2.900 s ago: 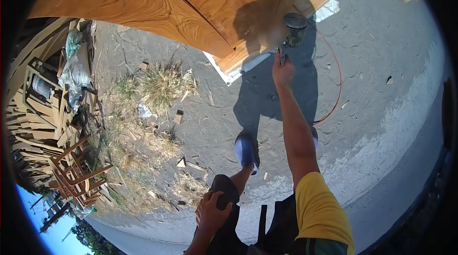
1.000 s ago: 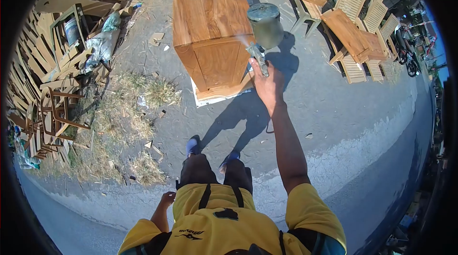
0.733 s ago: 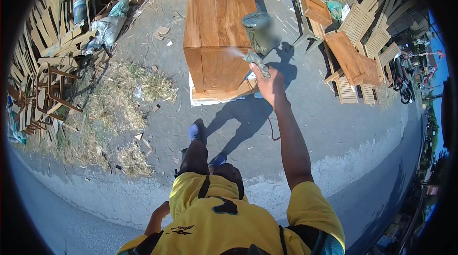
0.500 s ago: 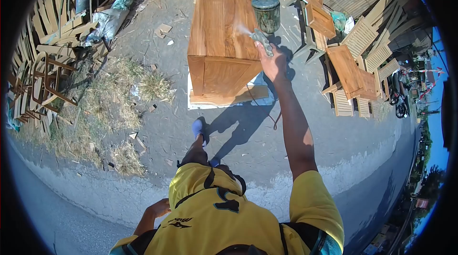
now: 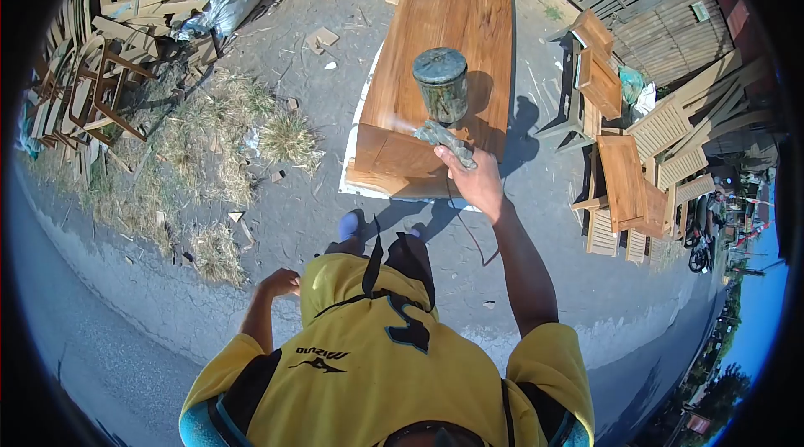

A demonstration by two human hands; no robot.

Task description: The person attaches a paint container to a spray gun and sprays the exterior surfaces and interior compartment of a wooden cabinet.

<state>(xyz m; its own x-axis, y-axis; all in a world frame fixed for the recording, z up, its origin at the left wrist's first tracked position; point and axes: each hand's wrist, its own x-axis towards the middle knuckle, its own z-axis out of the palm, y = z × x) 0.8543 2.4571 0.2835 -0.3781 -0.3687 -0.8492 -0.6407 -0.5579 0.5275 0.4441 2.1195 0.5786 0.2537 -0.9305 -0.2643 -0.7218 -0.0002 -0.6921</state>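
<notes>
My right hand (image 5: 477,183) is wrapped around a paint-smeared spray gun (image 5: 446,142). The gun's round, stained paint cup (image 5: 442,91) stands out over the wood, and a pale mist leaves the nozzle toward the left. Beneath it lies a long brown wooden cabinet (image 5: 448,7) with a glossy, grained surface; the gun is near its close end, apart from the surface. A thin hose (image 5: 476,239) trails below the gun. My left hand (image 5: 280,282) hangs beside my body at the left, fingers loosely bent, with nothing visible in it.
White sheeting (image 5: 353,164) shows under the cabinet. Wooden drawers and panels (image 5: 621,171) stand at the right. Scrap wood, a chair frame (image 5: 105,91) and a white sack (image 5: 230,5) lie at the left. Dry grass (image 5: 285,141) and wood bits dot the ground.
The spray gun has moved from the cabinet's right edge to over its near end, spraying left. My view has shifted, and my feet now stand side by side close to the cabinet.
</notes>
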